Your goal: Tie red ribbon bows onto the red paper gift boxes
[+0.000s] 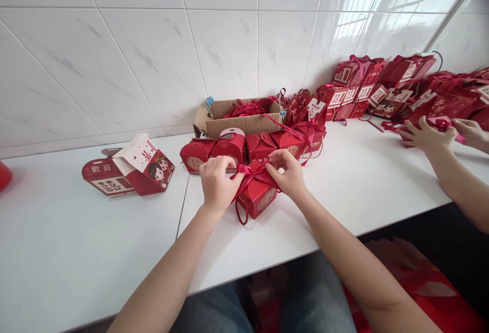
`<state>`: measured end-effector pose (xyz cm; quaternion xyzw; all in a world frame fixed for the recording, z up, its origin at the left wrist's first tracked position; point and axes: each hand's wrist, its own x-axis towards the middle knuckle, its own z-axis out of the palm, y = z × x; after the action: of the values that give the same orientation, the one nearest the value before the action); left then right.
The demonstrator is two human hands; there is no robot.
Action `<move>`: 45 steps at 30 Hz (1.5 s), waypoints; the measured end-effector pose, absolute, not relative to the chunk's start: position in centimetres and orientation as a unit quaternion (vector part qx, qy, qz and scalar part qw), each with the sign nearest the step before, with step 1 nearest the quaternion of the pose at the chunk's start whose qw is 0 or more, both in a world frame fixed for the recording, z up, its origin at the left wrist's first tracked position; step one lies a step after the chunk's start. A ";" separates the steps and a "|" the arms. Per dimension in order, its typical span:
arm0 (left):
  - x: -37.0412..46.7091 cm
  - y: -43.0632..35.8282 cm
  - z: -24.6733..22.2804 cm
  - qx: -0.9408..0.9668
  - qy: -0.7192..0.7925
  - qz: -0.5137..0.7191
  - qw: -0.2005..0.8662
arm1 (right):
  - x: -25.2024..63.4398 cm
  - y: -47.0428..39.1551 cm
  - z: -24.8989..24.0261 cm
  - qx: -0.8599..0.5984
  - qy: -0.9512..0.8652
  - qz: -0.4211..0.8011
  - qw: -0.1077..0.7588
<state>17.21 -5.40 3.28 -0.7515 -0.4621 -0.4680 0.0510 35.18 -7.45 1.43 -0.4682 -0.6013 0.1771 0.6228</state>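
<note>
A small red box with a dark red cord handle sits on the white table. Dark pink ribbon forms a bow on its top. At the bow's left side, my left hand is closed, pinching the ribbon between thumb and fingers. My right hand pinches the ribbon on the right of the bow, its fingers curled. Just behind stands a row of several red boxes, one of them a round-topped box; a ribbon-tied box is at the row's right end.
Behind the row, an open cardboard box holds red ribbons. A larger red and white box lies left on the white table. Stacked red boxes line the wall at right, where another person's hands handle a box.
</note>
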 end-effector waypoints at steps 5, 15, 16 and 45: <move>18.4 -5.9 3.5 -0.751 -0.467 -0.448 -0.129 | 34.9 -7.8 1.5 -0.433 -0.638 0.209 0.602; 17.7 -5.7 3.2 -0.706 -0.471 -0.496 -0.183 | 35.3 -7.5 1.4 -0.458 -0.631 0.120 0.615; 17.6 -5.7 3.3 -0.711 -0.472 -0.498 -0.154 | 35.4 -7.4 1.4 -0.463 -0.628 0.118 0.614; 17.0 -6.0 3.8 -0.733 -0.483 -0.460 -0.135 | 36.1 -7.7 1.7 -0.389 -0.663 0.189 0.611</move>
<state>17.01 -6.02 3.76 -0.7328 -0.4829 -0.4600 -0.1348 36.09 -7.73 1.66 -0.3888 -0.6633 0.1888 0.6109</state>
